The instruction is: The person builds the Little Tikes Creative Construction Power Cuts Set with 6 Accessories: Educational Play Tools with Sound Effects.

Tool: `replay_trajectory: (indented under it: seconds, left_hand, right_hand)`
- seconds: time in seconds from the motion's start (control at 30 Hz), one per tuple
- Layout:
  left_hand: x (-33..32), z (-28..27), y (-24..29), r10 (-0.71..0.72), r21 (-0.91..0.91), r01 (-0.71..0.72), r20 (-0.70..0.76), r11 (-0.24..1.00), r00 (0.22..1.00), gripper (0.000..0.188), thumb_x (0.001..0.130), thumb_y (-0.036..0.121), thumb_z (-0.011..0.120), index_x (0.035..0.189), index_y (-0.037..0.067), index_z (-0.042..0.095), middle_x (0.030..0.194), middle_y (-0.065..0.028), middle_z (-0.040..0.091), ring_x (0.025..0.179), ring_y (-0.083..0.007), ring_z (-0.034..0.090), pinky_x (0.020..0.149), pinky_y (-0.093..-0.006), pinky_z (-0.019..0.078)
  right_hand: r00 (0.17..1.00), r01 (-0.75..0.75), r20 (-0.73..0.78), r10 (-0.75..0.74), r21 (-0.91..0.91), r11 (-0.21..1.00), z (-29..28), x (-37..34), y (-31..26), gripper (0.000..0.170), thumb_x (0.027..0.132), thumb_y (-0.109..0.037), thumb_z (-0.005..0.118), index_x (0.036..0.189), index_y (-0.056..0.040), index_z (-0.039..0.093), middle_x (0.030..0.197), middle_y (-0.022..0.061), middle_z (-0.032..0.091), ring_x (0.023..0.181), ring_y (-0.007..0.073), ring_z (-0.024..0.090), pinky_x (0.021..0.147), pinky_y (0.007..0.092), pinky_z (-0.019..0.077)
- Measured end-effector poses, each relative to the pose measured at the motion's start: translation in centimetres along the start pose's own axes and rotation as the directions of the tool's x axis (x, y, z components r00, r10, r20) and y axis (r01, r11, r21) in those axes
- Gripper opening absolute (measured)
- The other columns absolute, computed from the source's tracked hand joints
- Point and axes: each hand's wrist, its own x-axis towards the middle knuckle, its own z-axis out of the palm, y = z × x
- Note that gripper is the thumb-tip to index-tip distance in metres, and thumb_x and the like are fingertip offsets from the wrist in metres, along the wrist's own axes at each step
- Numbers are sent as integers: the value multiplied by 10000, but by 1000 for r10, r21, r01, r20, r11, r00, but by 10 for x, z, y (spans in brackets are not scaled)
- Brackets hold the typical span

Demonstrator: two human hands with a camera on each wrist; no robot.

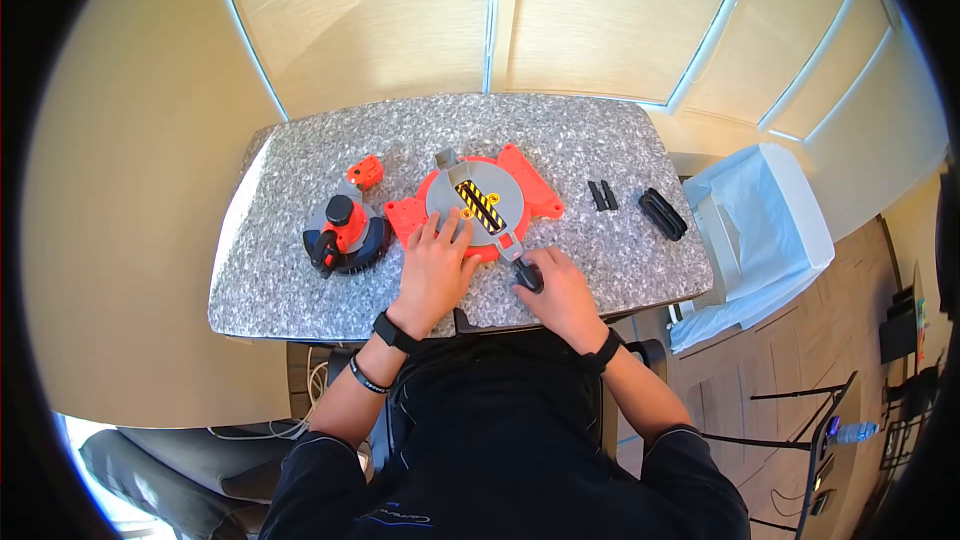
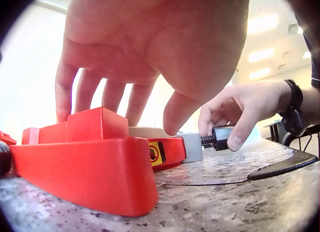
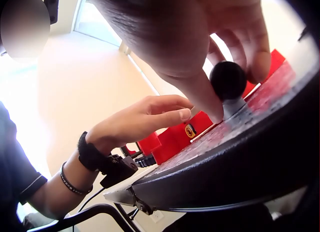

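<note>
In the head view, a red and grey toy miter saw base (image 1: pixel 512 185) lies on the speckled table, with a yellow-and-black striped slot across its round plate. My left hand (image 1: pixel 432 275) rests on the base's near left side, its fingers extended over the red and grey parts. At the base's front arm, my right hand (image 1: pixel 566 302) pinches a black knob (image 1: pixel 527 277) between thumb and fingers. The left wrist view shows a threaded black shaft (image 2: pixel 206 140) between that knob and the grey end of the arm. The knob's rounded end faces the right wrist camera.
Left of the base sits the toy saw head (image 1: pixel 343 230), red, grey and black, with a small red block (image 1: pixel 366 172) behind it. Two thin black pieces (image 1: pixel 603 196) and a larger black part (image 1: pixel 663 215) lie at right. A lined bin (image 1: pixel 775 225) stands beside the table.
</note>
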Motion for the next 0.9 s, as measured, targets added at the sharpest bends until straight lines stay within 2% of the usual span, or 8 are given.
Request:
replay_trajectory:
  seconds: [0.07, 0.17, 0.57, 0.63, 0.67, 0.73, 0.9]
  left_hand:
    - [0, 1, -1, 1, -3, -1, 1, 1000, 1000, 515, 888, 261, 762, 1338, 37, 649, 1449, -187, 592, 1318, -428, 555, 1049, -518, 493]
    - [-1, 2, -1, 3, -9, -3, -3, 1000, 1000, 515, 890, 262, 760, 1339, 36, 648, 1451, -188, 591, 1318, -433, 554, 1049, -521, 492]
    - [-1, 2, 0, 2, -9, -2, -4, 1000, 1000, 525, 886, 260, 766, 1345, 36, 643, 1452, -191, 594, 1327, -426, 549, 1055, -525, 485]
    - [-1, 2, -1, 2, -7, -2, -4, 1000, 1000, 526, 886, 259, 767, 1347, 36, 643, 1452, -192, 594, 1329, -425, 548, 1056, -524, 485]
    - [-1, 2, -1, 0, -4, 0, -4, 1000, 1000, 527, 886, 259, 767, 1348, 36, 642, 1452, -193, 594, 1330, -425, 547, 1057, -524, 485]
    - [-1, 2, -1, 1, -4, -1, 0, 1000, 1000, 528, 887, 260, 767, 1349, 37, 642, 1452, -193, 594, 1331, -425, 546, 1059, -524, 484]
    - [-1, 1, 0, -6, -6, 6, 9, 1000, 1000, 530, 889, 262, 767, 1352, 37, 642, 1455, -194, 592, 1333, -425, 547, 1064, -523, 483]
  right_hand:
    - [999, -33, 16, 33, -19, 999, -1, 1, -2, 461, 787, -124, 856, 1176, -40, 624, 1060, 192, 651, 963, 404, 682, 852, 467, 557]
    - [999, -42, 1, 42, 13, 999, -1, 3, -2, 416, 799, -132, 843, 1127, -36, 605, 1070, 189, 601, 968, 430, 658, 805, 509, 551]
    - [996, -86, 4, 86, 9, 996, 0, 2, -2, 367, 858, -246, 826, 1074, -62, 594, 957, 170, 666, 841, 422, 687, 717, 511, 550]
    - [999, -32, -33, 33, 20, 999, 2, 2, 2, 366, 848, -196, 845, 1071, -49, 595, 966, 159, 673, 775, 346, 696, 702, 452, 558]
    - [999, -32, -34, 32, 20, 999, 2, 2, 2, 366, 848, -196, 845, 1071, -49, 595, 966, 159, 673, 775, 346, 696, 702, 452, 558]
    - [999, -41, -19, 43, 84, 996, 1, 3, 2, 323, 881, -220, 801, 1071, -58, 597, 954, 188, 684, 829, 427, 691, 701, 506, 551]
    - [996, -82, -11, 85, 136, 987, -1, 3, 2, 281, 907, -201, 778, 1062, -48, 599, 905, 204, 707, 813, 430, 702, 701, 495, 558]
